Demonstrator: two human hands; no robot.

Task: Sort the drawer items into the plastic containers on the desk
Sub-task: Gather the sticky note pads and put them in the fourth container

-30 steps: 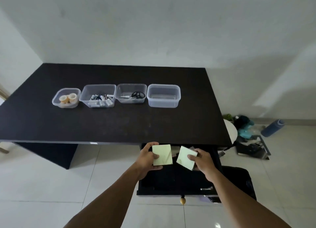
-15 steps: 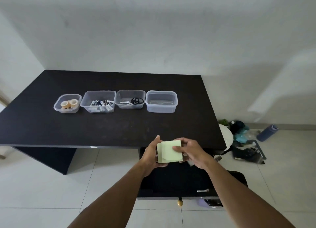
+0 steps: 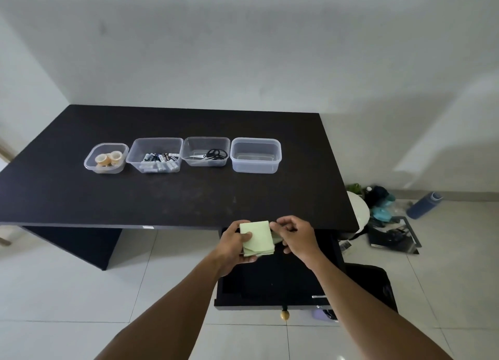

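My left hand [image 3: 234, 245] holds a stack of pale green sticky-note pads [image 3: 258, 238] above the open black drawer [image 3: 270, 284], thumb on top. My right hand [image 3: 295, 237] touches the stack's right edge with curled fingers. On the black desk [image 3: 189, 192] stands a row of clear plastic containers: a round one with tape rolls [image 3: 106, 158], one with batteries [image 3: 156, 156], one with scissors [image 3: 205, 152], and an empty one [image 3: 256, 156] at the right end.
The drawer's brass knob [image 3: 284, 315] points toward me. Right of the desk, on the tiled floor, lie a white round object [image 3: 359, 211], a blue bottle [image 3: 424, 205], dark clutter [image 3: 391, 232] and a black bag [image 3: 372, 286].
The two pads, held apart one in each hand, were brought together into one stack now gripped by my left hand. The view shifted, with the desk lower in frame.
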